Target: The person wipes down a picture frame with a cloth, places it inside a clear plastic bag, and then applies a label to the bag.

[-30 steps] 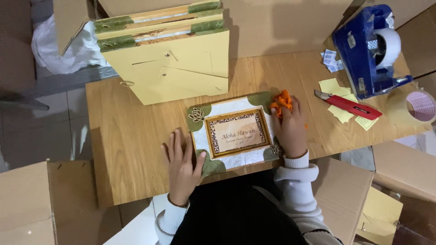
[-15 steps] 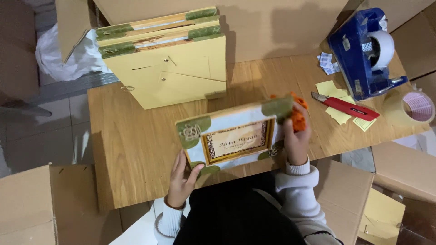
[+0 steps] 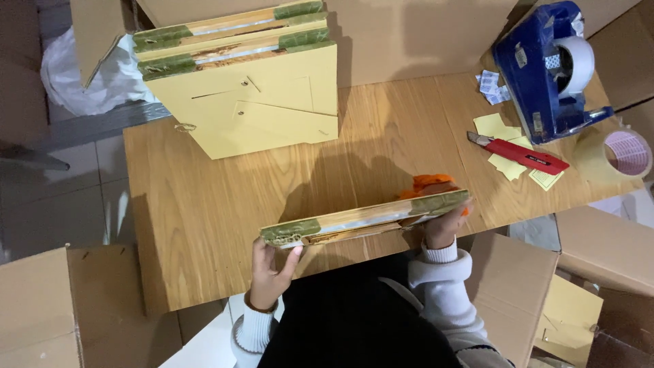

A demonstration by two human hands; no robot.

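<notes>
In the head view, a framed plaque (image 3: 364, 218) with green corners is held tipped up on edge above the near side of the wooden table (image 3: 204, 204), so that only its thin side is seen. Its left end is gripped by the left hand (image 3: 271, 269), thumb hooked over the corner. Its right end is clasped by the right hand (image 3: 443, 228), in which an orange cloth (image 3: 428, 184) is also bunched. Both hands are closed on the frame.

A stack of similar frames (image 3: 238, 82) is piled face down at the far edge, well apart. A red utility knife (image 3: 521, 153) is laid on yellow paper slips (image 3: 501, 146) to the right, near a blue tape dispenser (image 3: 545, 68) and a tape roll (image 3: 627, 153).

A slip could be risked here: the frame is pinched only at its ends, and the right grip is shared with the cloth, so the corner could be dropped onto the table. The knife could be swept off if the frame is swung rightward.
</notes>
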